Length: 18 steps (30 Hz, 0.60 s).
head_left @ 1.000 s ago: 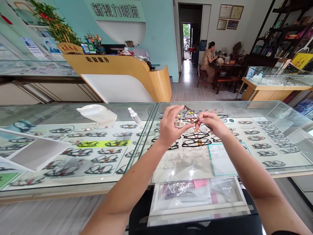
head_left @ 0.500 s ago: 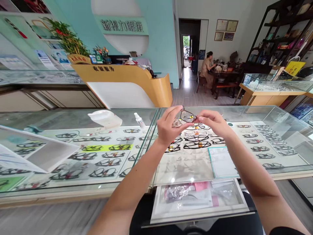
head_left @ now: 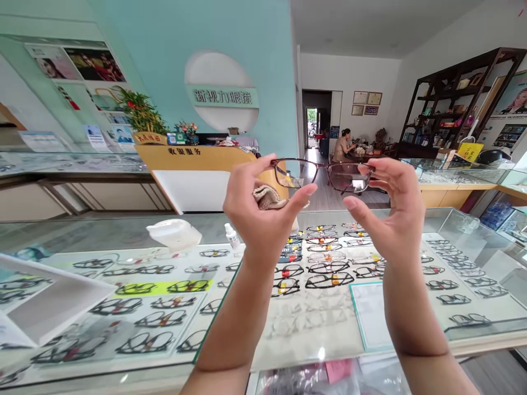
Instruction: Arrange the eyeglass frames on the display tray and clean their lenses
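Raised above the glass counter, a pair of dark-framed eyeglasses [head_left: 323,165] faces across the shop with both lenses in view. My left hand [head_left: 263,214] grips the frame's left end with its fingers and also has a crumpled beige cloth [head_left: 268,197] tucked in the palm. At the other end, my right hand [head_left: 391,211] has its fingers at the frame's right corner, the thumb below and apart from the lens. Under the hands, rows of eyeglass frames [head_left: 329,280] lie inside the glass display case [head_left: 296,323].
A white spray bottle [head_left: 231,237] and a white plastic container [head_left: 175,235] stand on the counter to the left, with an open white box [head_left: 53,307] nearer. Beyond is a wooden cashier desk [head_left: 185,159]. Further back a person [head_left: 342,148] sits at a table.
Both hands have lifted the eyeglasses higher and turned them so both lenses show. My right hand has moved outward to the frame's far end. The view has tilted up.
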Tool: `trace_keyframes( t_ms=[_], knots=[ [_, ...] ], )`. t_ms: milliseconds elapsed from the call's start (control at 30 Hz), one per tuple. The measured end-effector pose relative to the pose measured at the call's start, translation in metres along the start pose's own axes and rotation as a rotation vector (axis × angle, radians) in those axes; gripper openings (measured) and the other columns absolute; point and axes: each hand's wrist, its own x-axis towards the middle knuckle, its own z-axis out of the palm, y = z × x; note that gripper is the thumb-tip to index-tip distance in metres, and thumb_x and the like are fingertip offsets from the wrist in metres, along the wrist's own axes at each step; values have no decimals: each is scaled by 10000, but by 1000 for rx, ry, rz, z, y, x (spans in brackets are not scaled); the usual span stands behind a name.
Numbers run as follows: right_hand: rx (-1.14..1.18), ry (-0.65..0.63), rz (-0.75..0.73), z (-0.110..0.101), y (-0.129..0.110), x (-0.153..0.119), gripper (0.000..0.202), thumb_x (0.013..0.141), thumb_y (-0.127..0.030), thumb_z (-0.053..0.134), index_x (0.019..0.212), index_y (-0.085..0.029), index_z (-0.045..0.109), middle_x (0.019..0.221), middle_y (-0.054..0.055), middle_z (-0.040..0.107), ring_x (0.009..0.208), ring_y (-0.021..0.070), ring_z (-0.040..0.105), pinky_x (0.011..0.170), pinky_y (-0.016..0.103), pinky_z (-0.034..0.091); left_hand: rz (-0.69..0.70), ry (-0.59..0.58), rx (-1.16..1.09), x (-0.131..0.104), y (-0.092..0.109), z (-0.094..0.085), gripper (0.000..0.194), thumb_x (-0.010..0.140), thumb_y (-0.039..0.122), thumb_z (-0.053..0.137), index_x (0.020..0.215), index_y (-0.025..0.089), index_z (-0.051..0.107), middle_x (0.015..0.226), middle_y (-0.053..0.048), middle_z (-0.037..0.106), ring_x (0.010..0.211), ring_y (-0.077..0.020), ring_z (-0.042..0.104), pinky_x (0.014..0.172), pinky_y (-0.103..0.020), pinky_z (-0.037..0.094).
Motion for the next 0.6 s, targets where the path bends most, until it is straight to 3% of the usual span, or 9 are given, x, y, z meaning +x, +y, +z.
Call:
trace_keyframes(
  t_ms=[100,300,433,600],
  knots=[
    [22,48,17,4,6,-3,401,973,-412,769,1332,-291,638,1274,94,743,1194,291,737,1013,495,639,0,128,-6,-1,3,-2,554,809,580,905,1233,285,705,1217,-96,757,916,-255,720,655,-375,534],
    [72,22,100,6,13,-1,430,933,-414,815,1318,-284,675,1270,75,768,1186,266,754,1001,458,645,-9,132,70,0,10,-2,465,801,561,922,1105,273,720,1048,-83,774,1009,-295,743,750,-425,603],
    [81,38,160,4,12,-1,414,926,-420,826,1294,-289,691,1255,69,781,1183,264,755,1008,467,644,-33,95,91,-2,12,0,457,792,567,932,1093,285,734,1024,-75,787,992,-291,751,779,-439,624],
    [32,32,212,-1,9,1,352,914,-438,841,1210,-291,721,1185,53,799,1105,266,771,972,488,650,-88,-14,64,-1,14,-2,405,848,565,883,1131,306,753,1105,-73,806,1055,-301,761,698,-412,619]
  ],
)
